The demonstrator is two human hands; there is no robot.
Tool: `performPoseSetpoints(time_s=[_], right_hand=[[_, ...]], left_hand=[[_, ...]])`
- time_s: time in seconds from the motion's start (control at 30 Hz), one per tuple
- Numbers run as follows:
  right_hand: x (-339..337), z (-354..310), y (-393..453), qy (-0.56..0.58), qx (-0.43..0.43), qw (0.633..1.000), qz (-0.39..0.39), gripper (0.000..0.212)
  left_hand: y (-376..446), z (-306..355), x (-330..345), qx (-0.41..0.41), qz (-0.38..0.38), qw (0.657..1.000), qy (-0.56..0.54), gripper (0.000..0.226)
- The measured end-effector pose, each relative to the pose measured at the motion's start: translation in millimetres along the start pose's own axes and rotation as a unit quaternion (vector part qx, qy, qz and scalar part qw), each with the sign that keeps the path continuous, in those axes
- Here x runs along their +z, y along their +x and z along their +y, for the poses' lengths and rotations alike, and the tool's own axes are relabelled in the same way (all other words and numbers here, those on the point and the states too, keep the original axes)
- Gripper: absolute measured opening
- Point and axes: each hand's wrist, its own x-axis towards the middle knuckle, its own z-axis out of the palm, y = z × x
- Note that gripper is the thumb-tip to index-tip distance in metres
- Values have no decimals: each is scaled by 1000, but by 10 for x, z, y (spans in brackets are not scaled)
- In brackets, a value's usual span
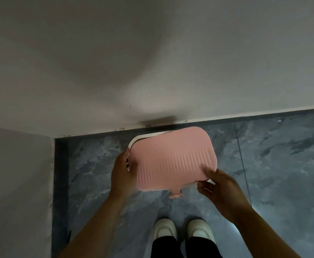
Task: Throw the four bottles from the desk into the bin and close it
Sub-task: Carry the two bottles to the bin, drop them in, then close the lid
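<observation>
A pink ribbed bin lid (pixel 173 157) lies over the white bin rim (pixel 145 136), which peeks out at the lid's far left and near right edge. The lid sits slightly askew on the bin. My left hand (pixel 121 172) grips the lid's left edge, fingers wrapped around it. My right hand (pixel 219 187) pinches the lid's near right corner. A small pink tab (pixel 176 194) sticks out from the lid's near edge. The bin's inside is hidden by the lid, and no bottles or desk are in view.
The bin stands on a grey marble floor (pixel 273 155) close to a white wall (pixel 152 62) and its dark skirting. Another wall (pixel 16 183) forms a corner on the left. My two white shoes (pixel 182 229) stand just before the bin.
</observation>
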Motion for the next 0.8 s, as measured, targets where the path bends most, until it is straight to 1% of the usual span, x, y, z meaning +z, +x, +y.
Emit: performPoseSetpoints(time_s=[0.1,0.17,0.27,0.43,0.5,0.57,0.63,0.67,0.73,0.77,0.8], right_hand=[[-30,43,15,-1,6,1000,-15,15],[-58,82,12,-5,8,1000,-23,7],[-86,136,0,-7,7,1000,-30,11],[-118,167,11,-7,9,999,-41,11],[-118,171,31,-41,-4,999,-30,12],[-108,176,58,-120,-38,992,9,18],[-110,181,96,-226,-79,970,52,37],[-119,181,114,-287,-106,949,71,48],[-141,180,139,-408,-168,891,103,64],[-143,180,143,-450,-194,864,116,68],[-140,178,148,-476,-211,844,126,69]], left_hand=[[-15,-11,3,-2,-3,1000,5,47],[-37,-2,14,10,8,1000,19,45],[-84,0,34,20,30,999,14,39],[-105,-1,48,-7,57,998,-15,32],[-115,6,36,-12,65,997,-28,24],[-120,13,18,-19,76,996,-43,20],[-123,28,8,-22,86,995,-45,21],[-126,36,9,-18,87,995,-42,23],[-136,53,24,-8,86,995,-41,25],[-141,57,33,-3,85,996,-38,26],[-145,59,43,2,84,996,-32,27]])
